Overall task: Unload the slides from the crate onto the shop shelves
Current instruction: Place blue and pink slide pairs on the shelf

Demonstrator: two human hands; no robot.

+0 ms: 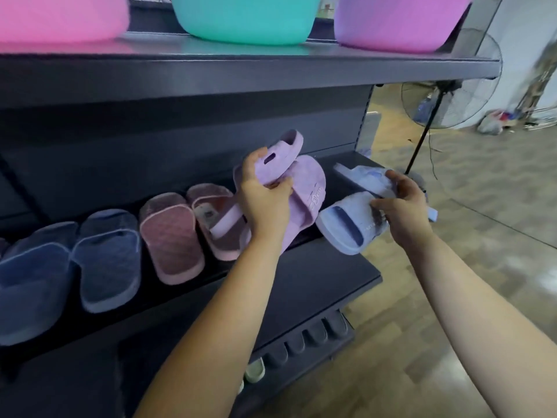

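My left hand [261, 197] grips a pair of lilac slides [304, 188] over the right part of the dark middle shelf [325, 276]; one slide sticks up behind the other. A pair of light blue slides [351, 224] is held by my right hand [399, 200] just past the shelf's right end, one slide pointing down toward me, the other lying flat behind it. On the shelf stand a pair of pink slides [171, 236] and a pair of dark blue slides [108, 260], toes toward me. The crate is not in view.
The upper shelf [271, 73] carries pink [60, 16], teal [244, 16] and purple [398, 19] plastic basins. Dark slides [313, 333] line the bottom shelf. A standing fan [446, 86] and bags sit on the tiled floor at the right.
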